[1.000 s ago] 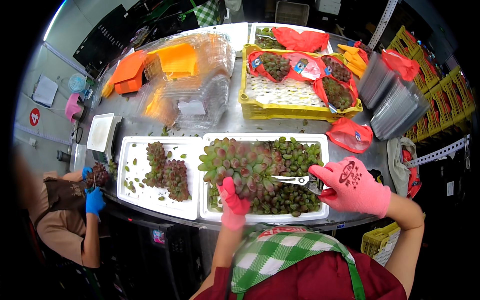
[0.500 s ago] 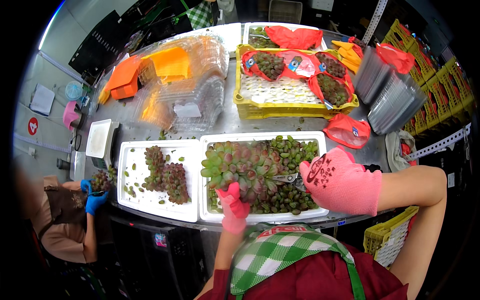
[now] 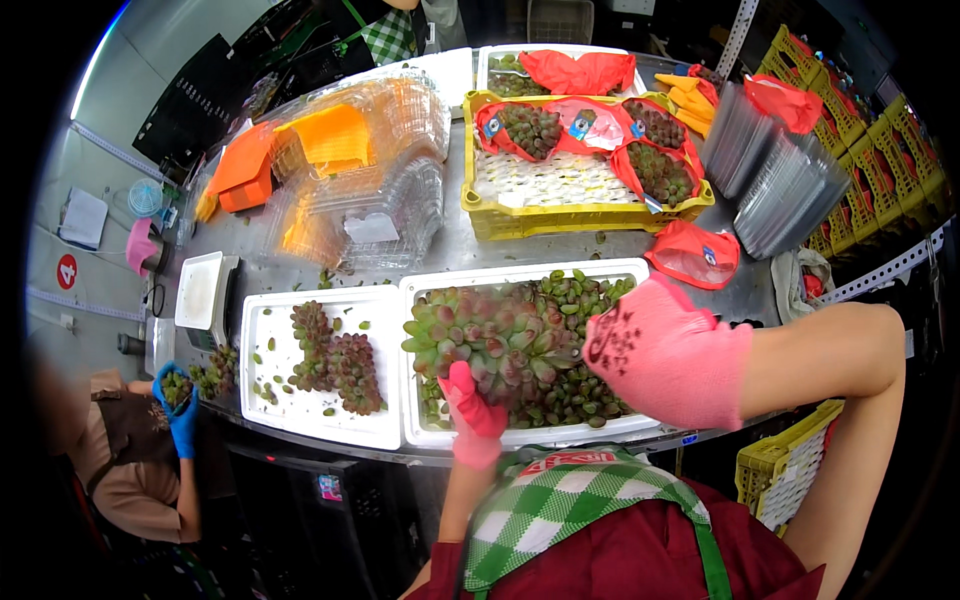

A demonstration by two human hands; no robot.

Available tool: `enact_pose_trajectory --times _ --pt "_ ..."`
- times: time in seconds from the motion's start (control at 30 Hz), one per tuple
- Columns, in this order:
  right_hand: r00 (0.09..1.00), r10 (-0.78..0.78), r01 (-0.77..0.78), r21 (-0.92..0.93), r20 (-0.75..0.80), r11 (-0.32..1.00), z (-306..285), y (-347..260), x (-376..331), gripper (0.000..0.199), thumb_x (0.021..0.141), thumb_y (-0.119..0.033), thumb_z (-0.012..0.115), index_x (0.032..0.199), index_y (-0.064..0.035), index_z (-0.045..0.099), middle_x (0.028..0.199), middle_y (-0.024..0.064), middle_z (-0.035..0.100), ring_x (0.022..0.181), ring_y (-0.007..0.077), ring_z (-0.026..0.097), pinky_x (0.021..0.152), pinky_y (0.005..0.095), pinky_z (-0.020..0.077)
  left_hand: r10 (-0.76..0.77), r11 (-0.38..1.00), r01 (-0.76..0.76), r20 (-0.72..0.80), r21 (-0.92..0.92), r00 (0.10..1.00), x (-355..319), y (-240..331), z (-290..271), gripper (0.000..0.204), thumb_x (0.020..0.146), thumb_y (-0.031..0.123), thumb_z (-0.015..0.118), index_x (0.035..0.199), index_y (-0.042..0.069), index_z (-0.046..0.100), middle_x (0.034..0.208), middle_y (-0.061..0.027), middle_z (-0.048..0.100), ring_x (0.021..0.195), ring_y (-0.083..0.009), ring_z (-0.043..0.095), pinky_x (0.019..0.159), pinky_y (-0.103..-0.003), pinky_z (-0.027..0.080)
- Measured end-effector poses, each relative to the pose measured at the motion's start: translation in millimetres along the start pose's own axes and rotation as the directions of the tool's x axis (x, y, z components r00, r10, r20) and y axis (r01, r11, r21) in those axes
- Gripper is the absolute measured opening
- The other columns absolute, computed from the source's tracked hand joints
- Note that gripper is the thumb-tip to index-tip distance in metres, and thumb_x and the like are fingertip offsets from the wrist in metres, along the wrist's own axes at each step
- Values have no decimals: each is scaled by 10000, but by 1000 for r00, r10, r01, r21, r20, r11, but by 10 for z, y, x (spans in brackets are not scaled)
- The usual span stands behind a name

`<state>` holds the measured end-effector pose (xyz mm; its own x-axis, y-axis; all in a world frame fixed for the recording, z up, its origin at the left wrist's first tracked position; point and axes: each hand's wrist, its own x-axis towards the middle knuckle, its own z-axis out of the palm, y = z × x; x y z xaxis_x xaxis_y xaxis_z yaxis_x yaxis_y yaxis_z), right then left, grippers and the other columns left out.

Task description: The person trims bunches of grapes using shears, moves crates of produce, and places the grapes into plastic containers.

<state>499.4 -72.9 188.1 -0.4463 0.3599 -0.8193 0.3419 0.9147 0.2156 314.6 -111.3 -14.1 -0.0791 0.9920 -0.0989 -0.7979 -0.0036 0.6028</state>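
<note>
My left hand [image 3: 470, 410], in a pink glove, grips a large bunch of green and purple grapes [image 3: 485, 335] from its near side. The bunch lies over a white tray [image 3: 530, 437] full of loose grapes [image 3: 570, 395]. On the bunch's right, my pink-gloved right hand [image 3: 655, 345] is closed and turned with its back up. It hides the small scissors that showed in it half a second ago. Left of this, a second white tray [image 3: 370, 430] holds two smaller grape clusters [image 3: 350, 370] and some single grapes.
Behind stands a yellow crate [image 3: 590, 222] with red-wrapped grape bunches. Clear plastic boxes [image 3: 380, 190] and orange sheets [image 3: 335, 140] lie back left; stacked clear containers [image 3: 790, 200] stand right. A white scale [image 3: 203, 295] sits beside a blue-gloved co-worker [image 3: 180, 400] holding grapes.
My right hand has turned and moved slightly left toward the bunch, so the scissor blades no longer show. The co-worker's hands have shifted with their grapes.
</note>
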Motion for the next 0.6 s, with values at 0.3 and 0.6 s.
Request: enact_pose_trajectory --times 0.3,0.6 --pt "777 420 -93 576 -468 812 429 -128 -267 322 827 -299 599 1029 -70 497 799 66 606 691 249 636 620 401 448 -149 776 267 246 -571 958 96 100 -118 767 907 636 409 1451 103 318 1395 -132 459 1190 -277 484 973 -419 440" --pt "753 430 1 654 -498 757 451 -153 -194 278 843 -319 569 913 -59 501 724 103 608 635 286 632 594 432 473 -122 890 258 349 -375 929 10 114 -125 790 883 681 399 1459 146 323 1348 -47 502 949 -148 550 700 -309 510"
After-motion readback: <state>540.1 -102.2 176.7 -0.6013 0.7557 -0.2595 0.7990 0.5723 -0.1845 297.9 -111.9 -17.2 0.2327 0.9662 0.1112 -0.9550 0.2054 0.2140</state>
